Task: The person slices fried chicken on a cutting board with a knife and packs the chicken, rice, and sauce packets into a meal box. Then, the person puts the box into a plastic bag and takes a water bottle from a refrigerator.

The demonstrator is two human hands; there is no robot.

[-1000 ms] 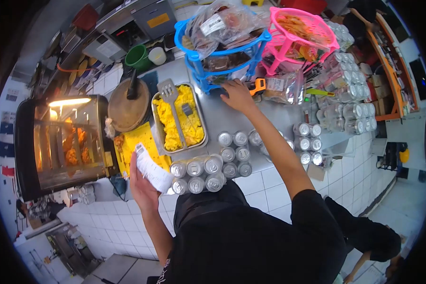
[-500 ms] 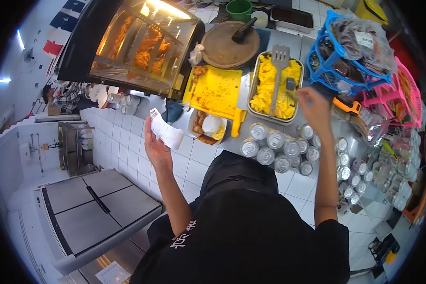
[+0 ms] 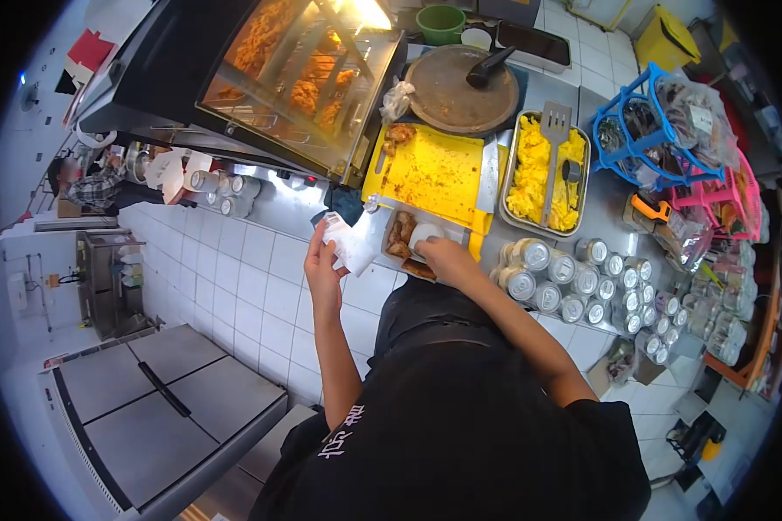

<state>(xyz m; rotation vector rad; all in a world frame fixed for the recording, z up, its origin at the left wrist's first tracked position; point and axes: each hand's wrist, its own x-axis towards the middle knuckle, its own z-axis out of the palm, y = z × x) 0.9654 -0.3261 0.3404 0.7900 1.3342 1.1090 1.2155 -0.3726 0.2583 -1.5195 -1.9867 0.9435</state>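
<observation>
In my left hand (image 3: 323, 271) is a curled white paper receipt (image 3: 353, 248), pinched between thumb and fingers. My right hand (image 3: 447, 259) is closed over the right side of an open cardboard food box (image 3: 390, 227), its fingertips by the white rice (image 3: 423, 234). Browned pieces of meat (image 3: 401, 233) lie in the box's left part; my hand hides the right part. Just behind the box is a yellow cutting board (image 3: 426, 174) with crumbs and a knife (image 3: 488, 184) along its right edge.
A steel tray of scrambled egg (image 3: 523, 184) holds a spatula (image 3: 554, 130). Several drink cans (image 3: 547, 297) stand along the counter's front right. A heated display case (image 3: 295, 95) rises at the left, a round chopping block (image 3: 447, 91) behind. Blue baskets (image 3: 617, 156) are at the right.
My right hand has come left from beside the egg tray to the food box. My left hand still holds the receipt, now nearer the box, with its fingers curled more. The view has shifted.
</observation>
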